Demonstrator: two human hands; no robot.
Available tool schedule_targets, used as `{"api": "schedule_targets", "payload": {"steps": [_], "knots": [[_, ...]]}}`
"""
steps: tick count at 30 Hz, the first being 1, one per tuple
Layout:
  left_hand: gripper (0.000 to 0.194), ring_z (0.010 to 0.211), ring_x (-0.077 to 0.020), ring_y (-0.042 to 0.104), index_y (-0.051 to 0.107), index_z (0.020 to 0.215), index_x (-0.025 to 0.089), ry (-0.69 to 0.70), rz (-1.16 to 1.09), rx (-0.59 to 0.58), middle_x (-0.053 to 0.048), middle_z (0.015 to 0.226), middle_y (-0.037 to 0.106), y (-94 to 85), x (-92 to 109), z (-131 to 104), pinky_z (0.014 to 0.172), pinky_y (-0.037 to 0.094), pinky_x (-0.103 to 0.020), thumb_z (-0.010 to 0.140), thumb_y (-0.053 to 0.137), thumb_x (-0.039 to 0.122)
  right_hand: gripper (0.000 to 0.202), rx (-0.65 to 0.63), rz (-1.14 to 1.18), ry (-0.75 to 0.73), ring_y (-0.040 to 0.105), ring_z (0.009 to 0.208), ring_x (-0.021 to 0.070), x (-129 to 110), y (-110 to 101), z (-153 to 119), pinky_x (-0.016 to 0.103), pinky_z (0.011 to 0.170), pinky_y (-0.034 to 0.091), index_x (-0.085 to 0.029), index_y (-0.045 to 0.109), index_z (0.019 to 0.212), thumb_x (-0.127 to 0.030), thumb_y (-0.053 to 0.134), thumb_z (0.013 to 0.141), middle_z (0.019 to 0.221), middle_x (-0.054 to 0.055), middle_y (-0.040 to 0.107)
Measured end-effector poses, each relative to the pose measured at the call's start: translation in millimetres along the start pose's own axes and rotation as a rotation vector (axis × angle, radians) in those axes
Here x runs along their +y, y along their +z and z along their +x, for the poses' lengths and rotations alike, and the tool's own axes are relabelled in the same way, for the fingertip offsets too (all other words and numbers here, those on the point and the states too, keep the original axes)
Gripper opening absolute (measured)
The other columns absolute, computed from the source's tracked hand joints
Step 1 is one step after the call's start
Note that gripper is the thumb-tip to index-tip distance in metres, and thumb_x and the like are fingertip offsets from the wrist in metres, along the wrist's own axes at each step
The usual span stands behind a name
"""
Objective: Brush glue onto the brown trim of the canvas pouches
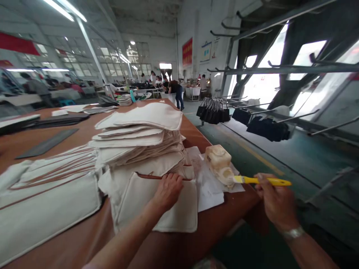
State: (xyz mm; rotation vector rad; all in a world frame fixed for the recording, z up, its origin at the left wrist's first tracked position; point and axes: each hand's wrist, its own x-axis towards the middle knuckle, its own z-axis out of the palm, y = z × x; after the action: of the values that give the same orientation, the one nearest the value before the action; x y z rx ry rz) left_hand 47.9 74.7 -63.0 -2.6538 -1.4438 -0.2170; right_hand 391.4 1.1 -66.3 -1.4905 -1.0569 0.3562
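My right hand [276, 203] is closed around the yellow handle of a paintbrush [254, 180]. The brush's pale bristle end touches the mouth of a cut plastic container [218, 158], which is smeared with a whitish substance. At the front of the table, my left hand [169, 190] grips the brown-trimmed upper edge of a cream fabric panel [179, 215], its fingertips hooked over that edge. Right behind this panel rises an uneven stack of cream fabric pieces [140, 140]. White paper sheets [209, 194] lie under and beside the container.
More cream panels with brown strips [56, 201] spread over the brown-covered table [221, 220] on the left. A dark grey strip [47, 144] lies behind them. On the right stands a metal rack [280, 70] with protruding arms and dark pieces hanging. Several people work farther back.
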Motion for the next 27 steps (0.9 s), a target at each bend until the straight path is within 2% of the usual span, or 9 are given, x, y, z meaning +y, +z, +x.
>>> {"api": "schedule_targets", "payload": {"steps": [2, 5, 8, 11, 15, 18, 21, 24, 27], "knots": [[0.015, 0.104, -0.0289, 0.060, 0.066, 0.105, 0.016, -0.034, 0.008, -0.008, -0.013, 0.106, 0.066, 7.6, 8.3, 14.9, 0.090, 0.045, -0.043, 0.097, 0.055, 0.021, 0.049, -0.080, -0.200, -0.102, 0.058, 0.055, 0.0205, 17.1, 0.1, 22.7, 0.030, 0.052, 0.044, -0.016, 0.069, 0.100, -0.062, 0.054, 0.097, 0.070, 0.004, 0.065], [0.015, 0.104, -0.0305, 0.061, 0.068, 0.101, 0.015, -0.081, 0.018, -0.031, -0.015, 0.104, 0.067, 11.0, 14.2, 24.6, 0.090, 0.044, -0.044, 0.096, 0.055, 0.019, 0.051, -0.204, -0.264, -0.174, 0.063, 0.061, 0.0239, 38.2, 15.8, 47.7, 0.034, 0.061, 0.047, -0.017, 0.071, 0.094, -0.064, 0.052, 0.095, 0.073, 0.006, 0.068], [0.015, 0.104, -0.0312, 0.062, 0.069, 0.094, 0.016, -0.107, 0.016, -0.065, -0.014, 0.101, 0.067, 5.3, 18.4, 22.9, 0.088, 0.044, -0.043, 0.096, 0.055, 0.021, 0.049, -0.286, -0.270, -0.205, 0.066, 0.071, 0.0267, 52.5, 39.2, 61.2, 0.036, 0.068, 0.048, -0.019, 0.073, 0.087, -0.064, 0.054, 0.090, 0.082, 0.008, 0.072], [0.014, 0.095, -0.0271, 0.065, 0.067, 0.089, 0.017, -0.129, -0.002, -0.106, -0.010, 0.098, 0.067, -7.0, 18.9, 14.8, 0.077, 0.046, -0.036, 0.096, 0.056, 0.024, 0.045, -0.340, -0.270, -0.228, 0.068, 0.073, 0.0267, 60.1, 49.6, 67.5, 0.035, 0.069, 0.049, -0.021, 0.073, 0.084, -0.061, 0.054, 0.088, 0.084, 0.008, 0.073], [0.017, 0.088, -0.0209, 0.065, 0.064, 0.092, 0.020, -0.170, -0.068, -0.099, -0.006, 0.099, 0.065, -25.6, 13.9, 3.1, 0.070, 0.043, -0.030, 0.099, 0.051, 0.027, 0.042, -0.349, -0.251, -0.277, 0.067, 0.072, 0.0248, 58.0, 37.4, 68.5, 0.035, 0.070, 0.050, -0.020, 0.073, 0.089, -0.056, 0.051, 0.095, 0.085, 0.007, 0.073], [0.018, 0.086, -0.0196, 0.065, 0.062, 0.089, 0.021, -0.208, -0.141, -0.100, -0.004, 0.095, 0.065, -34.0, 11.1, -2.1, 0.069, 0.041, -0.029, 0.100, 0.049, 0.026, 0.039, -0.371, -0.228, -0.336, 0.068, 0.084, 0.0259, 48.7, 24.7, 60.7, 0.036, 0.079, 0.052, -0.020, 0.074, 0.095, -0.052, 0.052, 0.097, 0.095, 0.009, 0.072], [0.018, 0.082, -0.0201, 0.065, 0.063, 0.086, 0.020, -0.243, -0.171, -0.129, -0.005, 0.091, 0.066, -36.3, 10.0, -5.9, 0.066, 0.038, -0.029, 0.098, 0.050, 0.026, 0.034, -0.455, -0.209, -0.400, 0.068, 0.091, 0.0264, 39.1, 14.9, 45.9, 0.038, 0.084, 0.053, -0.022, 0.075, 0.099, -0.049, 0.055, 0.098, 0.099, 0.008, 0.071], [0.021, 0.080, -0.0195, 0.064, 0.066, 0.083, 0.021, -0.253, -0.250, -0.132, -0.004, 0.087, 0.068, -36.2, 8.8, -11.1, 0.066, 0.037, -0.028, 0.097, 0.053, 0.028, 0.030, -0.529, -0.214, -0.454, 0.067, 0.089, 0.0265, 36.3, 5.5, 32.4, 0.039, 0.083, 0.054, -0.022, 0.075, 0.104, -0.046, 0.056, 0.100, 0.099, 0.009, 0.070], [0.023, 0.078, -0.0179, 0.063, 0.070, 0.081, 0.021, -0.261, -0.390, -0.124, -0.003, 0.084, 0.068, -37.6, 8.0, -18.2, 0.065, 0.036, -0.027, 0.095, 0.055, 0.031, 0.030, -0.480, -0.240, -0.499, 0.066, 0.094, 0.0280, 41.2, -1.3, 26.6, 0.042, 0.086, 0.053, -0.023, 0.073, 0.109, -0.045, 0.055, 0.101, 0.104, 0.010, 0.070]]}}
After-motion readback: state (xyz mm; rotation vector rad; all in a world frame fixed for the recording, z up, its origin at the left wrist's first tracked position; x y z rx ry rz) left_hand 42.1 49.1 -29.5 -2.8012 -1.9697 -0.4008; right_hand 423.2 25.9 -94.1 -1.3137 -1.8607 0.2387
